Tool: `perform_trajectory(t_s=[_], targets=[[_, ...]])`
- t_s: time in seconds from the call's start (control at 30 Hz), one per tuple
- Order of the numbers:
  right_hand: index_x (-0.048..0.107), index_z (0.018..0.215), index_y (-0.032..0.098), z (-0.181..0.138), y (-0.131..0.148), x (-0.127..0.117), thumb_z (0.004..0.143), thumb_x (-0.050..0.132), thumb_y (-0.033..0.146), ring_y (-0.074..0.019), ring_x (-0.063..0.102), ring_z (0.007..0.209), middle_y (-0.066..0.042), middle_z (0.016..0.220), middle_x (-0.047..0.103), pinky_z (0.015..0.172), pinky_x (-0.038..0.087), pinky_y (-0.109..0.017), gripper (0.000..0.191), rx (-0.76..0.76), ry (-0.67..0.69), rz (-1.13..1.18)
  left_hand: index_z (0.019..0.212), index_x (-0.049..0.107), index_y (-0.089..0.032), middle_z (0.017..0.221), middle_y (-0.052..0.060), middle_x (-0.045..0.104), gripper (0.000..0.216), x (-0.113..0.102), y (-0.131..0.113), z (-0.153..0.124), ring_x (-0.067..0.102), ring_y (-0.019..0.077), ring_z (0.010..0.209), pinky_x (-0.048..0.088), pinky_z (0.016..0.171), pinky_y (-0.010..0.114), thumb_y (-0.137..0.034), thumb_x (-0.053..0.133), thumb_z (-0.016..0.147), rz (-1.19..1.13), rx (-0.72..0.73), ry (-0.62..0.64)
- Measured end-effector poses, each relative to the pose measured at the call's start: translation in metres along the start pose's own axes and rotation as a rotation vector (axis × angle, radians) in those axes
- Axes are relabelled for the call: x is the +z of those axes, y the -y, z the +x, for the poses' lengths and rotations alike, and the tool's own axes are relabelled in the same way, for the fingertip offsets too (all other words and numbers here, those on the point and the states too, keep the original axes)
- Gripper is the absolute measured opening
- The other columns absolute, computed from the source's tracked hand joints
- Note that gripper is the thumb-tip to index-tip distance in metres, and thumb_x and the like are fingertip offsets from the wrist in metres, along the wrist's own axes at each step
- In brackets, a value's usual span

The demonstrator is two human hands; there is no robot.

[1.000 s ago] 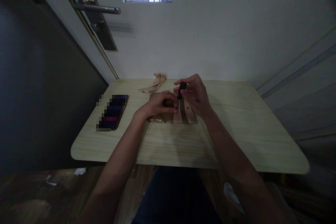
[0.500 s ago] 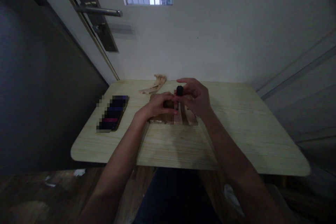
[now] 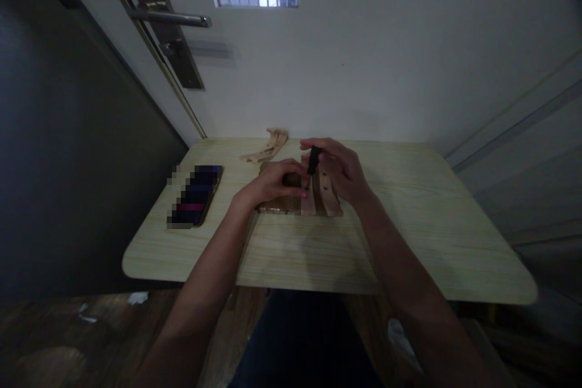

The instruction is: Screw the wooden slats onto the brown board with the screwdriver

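Observation:
A screwdriver with a black handle (image 3: 313, 159) leans slightly, its shaft reaching down to a small dark spot on a pale strip (image 3: 308, 205). My right hand (image 3: 341, 168) is closed round the handle, the index finger stretched over its top. My left hand (image 3: 279, 180) lies curved over a brown, shiny, taped block (image 3: 278, 204), thumb and fingertips pressing on the pale strip beside the screwdriver tip. A second pale strip (image 3: 328, 189) with dark holes lies to the right on the block, partly under my right hand. Whether a screw sits under the tip is too small to tell.
A loose, curved pale piece (image 3: 268, 148) with holes lies behind the block. A phone (image 3: 195, 197), partly pixelated, is on the left of the light wooden table (image 3: 422, 224). A white door with a metal handle (image 3: 175, 17) rises behind the table.
The screwdriver handle has tilted, and its shaft now shows. My right hand has shifted its fingers round the handle, uncovering more of the right strip. My left hand stays nearly in place.

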State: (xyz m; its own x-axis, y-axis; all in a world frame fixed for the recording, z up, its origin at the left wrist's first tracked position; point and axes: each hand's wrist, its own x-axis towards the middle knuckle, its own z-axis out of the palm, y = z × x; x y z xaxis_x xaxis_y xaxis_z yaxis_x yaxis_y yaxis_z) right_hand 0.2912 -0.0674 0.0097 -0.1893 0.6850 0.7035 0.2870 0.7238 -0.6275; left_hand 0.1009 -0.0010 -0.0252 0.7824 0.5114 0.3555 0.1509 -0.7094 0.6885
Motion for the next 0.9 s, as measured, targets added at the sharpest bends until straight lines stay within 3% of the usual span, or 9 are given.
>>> perform_trajectory(t_s=[0.23,0.5,0.63,0.77,0.9], targets=[[0.066,0.115,0.025,0.001,0.002,0.000,0.091,0.056,0.039,-0.0148,0.071,0.089,-0.003,0.101,0.074,0.074,0.060,-0.029,0.029,0.087,0.013,0.123,0.098,0.069,-0.018,0.106,0.008,0.069,0.031,0.000,-0.002,0.000,0.063,0.0209,0.099,0.049,0.088,0.034,-0.035,0.078,0.074,0.010,0.007,0.002],[0.071,0.093,0.024,0.000,-0.005,0.004,0.069,0.081,0.031,-0.0117,0.071,0.073,0.003,0.080,0.073,0.066,0.060,-0.023,0.026,0.149,-0.171,0.133,0.102,0.068,-0.019,0.105,0.007,0.069,0.034,0.000,-0.001,0.001,0.063,0.0201,0.097,0.049,0.087,0.033,-0.035,0.078,0.073,-0.009,-0.021,0.003],[0.069,0.096,0.026,-0.001,-0.008,0.008,0.073,0.077,0.034,-0.0112,0.070,0.074,0.004,0.083,0.071,0.067,0.060,-0.023,0.025,0.141,-0.182,0.062,0.100,0.069,-0.019,0.104,0.007,0.069,0.032,0.000,-0.002,0.001,0.063,0.0203,0.096,0.049,0.086,0.034,-0.034,0.078,0.073,-0.013,-0.015,0.000],[0.063,0.117,0.028,-0.003,-0.008,0.009,0.084,0.067,0.034,-0.0128,0.071,0.081,0.000,0.101,0.072,0.067,0.061,-0.025,0.034,0.138,-0.083,0.030,0.102,0.068,-0.018,0.107,0.008,0.069,0.034,0.000,-0.003,0.001,0.063,0.0210,0.100,0.049,0.089,0.035,-0.035,0.078,0.074,-0.024,-0.027,0.008],[0.065,0.118,0.026,-0.002,-0.002,0.006,0.088,0.061,0.035,-0.0131,0.069,0.080,-0.003,0.105,0.072,0.066,0.060,-0.026,0.032,0.123,-0.038,0.018,0.101,0.068,-0.019,0.107,0.007,0.068,0.033,0.000,-0.003,0.001,0.063,0.0208,0.101,0.049,0.091,0.035,-0.035,0.078,0.074,-0.030,-0.018,0.007]])
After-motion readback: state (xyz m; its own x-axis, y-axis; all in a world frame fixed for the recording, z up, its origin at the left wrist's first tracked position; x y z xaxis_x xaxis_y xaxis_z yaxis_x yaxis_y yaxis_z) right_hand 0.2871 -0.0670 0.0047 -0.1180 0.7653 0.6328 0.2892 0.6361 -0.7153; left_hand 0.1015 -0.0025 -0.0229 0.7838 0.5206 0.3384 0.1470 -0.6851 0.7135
